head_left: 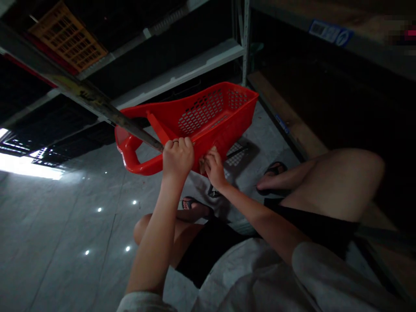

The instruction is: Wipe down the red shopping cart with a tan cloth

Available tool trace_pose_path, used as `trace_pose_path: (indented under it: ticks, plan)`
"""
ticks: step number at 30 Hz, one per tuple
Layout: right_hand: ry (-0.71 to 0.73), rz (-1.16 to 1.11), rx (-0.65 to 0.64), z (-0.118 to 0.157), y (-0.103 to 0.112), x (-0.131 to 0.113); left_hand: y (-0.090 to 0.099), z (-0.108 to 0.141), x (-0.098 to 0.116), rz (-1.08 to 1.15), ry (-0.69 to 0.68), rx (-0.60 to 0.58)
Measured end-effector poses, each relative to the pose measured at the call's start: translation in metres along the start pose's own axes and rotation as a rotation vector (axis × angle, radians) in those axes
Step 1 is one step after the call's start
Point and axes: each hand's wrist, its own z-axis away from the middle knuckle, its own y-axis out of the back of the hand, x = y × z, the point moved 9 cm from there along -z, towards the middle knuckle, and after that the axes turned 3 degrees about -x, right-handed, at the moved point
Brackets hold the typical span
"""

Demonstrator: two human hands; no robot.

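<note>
A red plastic shopping basket [221, 130] with perforated walls and a looped handle end [130, 158] stands tilted in front of me. My left hand [178, 156] is closed in a fist at the lower end of a long worn pole [107, 108], against the basket's near rim. That pole crosses over the handle loop from the upper left. Just to the right, my right hand [212, 167] presses curled fingers against the basket's near side. A small tan bit shows at its fingertips, too dim to name. Whatever the palm covers is hidden.
Metal shelving [182, 71] runs behind the basket, with a yellow crate [69, 39] at upper left. Another rack with a wooden board [292, 121] stands on the right. My sandalled feet [196, 206] rest on the grey concrete floor [71, 234] on either side of the basket. The light is dim.
</note>
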Motion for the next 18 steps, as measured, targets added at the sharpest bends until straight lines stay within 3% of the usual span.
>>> trace_pose_path:
  ticks: [3, 5, 9, 11, 13, 16, 18]
  plan:
    - [-0.093, 0.017, 0.034, 0.033, -0.002, 0.030, 0.002, 0.002, -0.001, -0.045, -0.017, 0.037]
    - [-0.108, 0.017, 0.047, 0.035, -0.004, 0.032, 0.004, 0.003, -0.001, -0.063, -0.033, 0.066]
    - [0.044, 0.043, -0.037, -0.007, -0.009, 0.007, 0.004, 0.005, -0.001, -0.059, -0.046, 0.033]
    - [0.128, 0.081, -0.086, -0.036, -0.002, 0.006, 0.003, 0.007, -0.002, -0.043, -0.039, 0.011]
    - [0.053, 0.110, 0.048, -0.065, 0.029, 0.031, 0.005, 0.011, -0.004, -0.035, -0.033, 0.009]
    - [-0.199, 0.122, 0.425, -0.095, 0.096, 0.087, 0.006, 0.019, -0.009, -0.055, -0.042, 0.021]
    - [-0.286, 0.107, 0.555, -0.103, 0.120, 0.107, 0.006, 0.025, -0.015, -0.063, -0.042, 0.024]
